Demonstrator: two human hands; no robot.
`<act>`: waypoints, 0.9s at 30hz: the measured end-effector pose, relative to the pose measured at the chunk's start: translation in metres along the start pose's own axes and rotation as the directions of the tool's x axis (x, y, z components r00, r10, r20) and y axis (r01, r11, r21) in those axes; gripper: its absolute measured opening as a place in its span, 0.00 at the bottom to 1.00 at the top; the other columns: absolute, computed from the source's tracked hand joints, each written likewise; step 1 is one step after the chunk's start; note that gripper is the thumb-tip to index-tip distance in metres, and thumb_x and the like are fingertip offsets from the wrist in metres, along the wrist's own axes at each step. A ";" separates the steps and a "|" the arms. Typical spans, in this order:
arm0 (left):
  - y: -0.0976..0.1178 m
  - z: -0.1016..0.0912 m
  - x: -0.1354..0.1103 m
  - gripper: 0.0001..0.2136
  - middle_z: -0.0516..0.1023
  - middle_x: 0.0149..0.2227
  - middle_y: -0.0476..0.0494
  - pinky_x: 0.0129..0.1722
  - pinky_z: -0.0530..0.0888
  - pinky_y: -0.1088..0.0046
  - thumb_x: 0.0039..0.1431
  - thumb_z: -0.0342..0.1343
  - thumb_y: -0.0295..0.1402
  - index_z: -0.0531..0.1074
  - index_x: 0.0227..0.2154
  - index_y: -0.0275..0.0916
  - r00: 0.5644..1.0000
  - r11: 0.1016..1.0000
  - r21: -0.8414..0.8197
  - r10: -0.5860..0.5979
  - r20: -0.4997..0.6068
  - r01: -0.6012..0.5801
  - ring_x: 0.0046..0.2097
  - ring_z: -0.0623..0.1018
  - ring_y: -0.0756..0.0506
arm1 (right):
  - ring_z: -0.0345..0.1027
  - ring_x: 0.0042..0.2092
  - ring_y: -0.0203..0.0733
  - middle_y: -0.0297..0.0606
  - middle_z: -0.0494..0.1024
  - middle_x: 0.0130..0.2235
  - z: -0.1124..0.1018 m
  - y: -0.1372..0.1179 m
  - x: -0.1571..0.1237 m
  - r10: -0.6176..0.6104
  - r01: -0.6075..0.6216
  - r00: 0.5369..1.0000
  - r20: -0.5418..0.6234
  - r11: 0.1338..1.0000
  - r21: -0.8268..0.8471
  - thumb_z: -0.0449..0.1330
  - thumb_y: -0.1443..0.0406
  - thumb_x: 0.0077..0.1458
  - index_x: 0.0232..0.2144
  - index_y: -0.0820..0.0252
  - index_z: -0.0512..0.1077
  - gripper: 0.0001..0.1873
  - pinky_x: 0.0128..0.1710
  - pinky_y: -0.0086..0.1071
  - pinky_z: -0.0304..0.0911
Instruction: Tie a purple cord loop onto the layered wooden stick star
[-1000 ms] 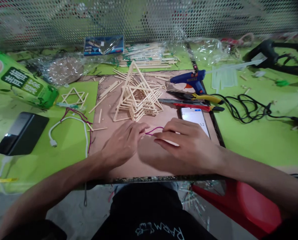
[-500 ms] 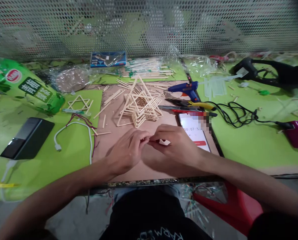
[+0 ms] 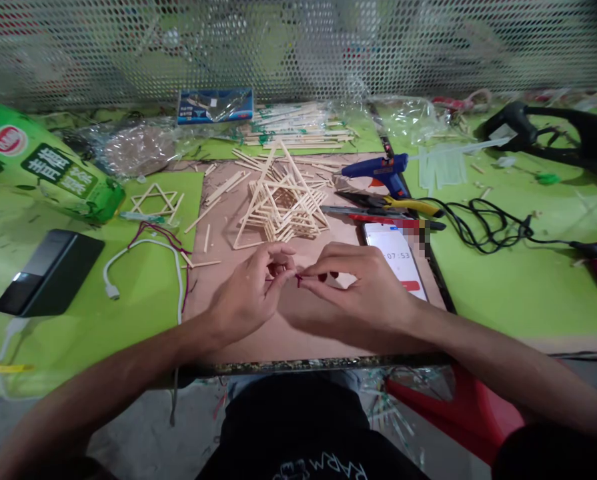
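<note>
A short bit of purple string (image 3: pixel 299 280) shows between my fingertips, with a small loop or knot in it. My left hand (image 3: pixel 251 287) pinches one side of it, its fingers curled. From the right, my right hand (image 3: pixel 365 287) grips the string between thumb and forefinger. Both hands hover over the brown board (image 3: pixel 263 343). Just beyond them stands a star-shaped frame of stacked wooden sticks (image 3: pixel 288 210), with a larger triangle leaning up on it. More purple string (image 3: pixel 161 227) lies to the left beside a white cable (image 3: pixel 181 283).
Right of the board's middle lie a phone (image 3: pixel 395 257), yellow-handled pliers (image 3: pixel 413 205) and a blue glue gun (image 3: pixel 378 170). At left are a green drink bottle (image 3: pixel 53 163), a small stick star (image 3: pixel 155 203) and a dark power bank (image 3: pixel 51 273). Loose sticks (image 3: pixel 298 130) lie at the back.
My fingertips have opened slightly, so the purple string now shows between them. The left fingers have lifted and spread a little. The view has shifted slightly.
</note>
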State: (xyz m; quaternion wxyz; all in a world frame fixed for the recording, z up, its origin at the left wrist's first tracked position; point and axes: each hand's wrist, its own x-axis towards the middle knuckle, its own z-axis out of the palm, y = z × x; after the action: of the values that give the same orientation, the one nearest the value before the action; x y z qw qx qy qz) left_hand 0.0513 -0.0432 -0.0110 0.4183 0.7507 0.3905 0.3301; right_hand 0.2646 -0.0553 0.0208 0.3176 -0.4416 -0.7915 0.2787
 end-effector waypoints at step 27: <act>0.010 0.008 0.000 0.25 0.77 0.53 0.37 0.49 0.80 0.64 0.61 0.61 0.31 0.64 0.60 0.41 0.969 0.850 -0.468 -0.182 0.166 0.240 0.51 0.79 0.44 | 0.62 0.27 0.29 0.31 0.76 0.27 0.007 -0.002 0.006 0.244 -0.176 0.963 -0.114 0.891 0.419 0.65 0.67 0.52 0.29 0.61 0.77 0.02 0.26 0.26 0.57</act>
State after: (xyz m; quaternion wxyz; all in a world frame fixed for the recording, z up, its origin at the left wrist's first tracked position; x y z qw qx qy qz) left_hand 0.0614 -0.0497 -0.0057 0.6485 0.5922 0.3507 0.3254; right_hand 0.2555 -0.0523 0.0193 0.4340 -0.4706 -0.6353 0.4320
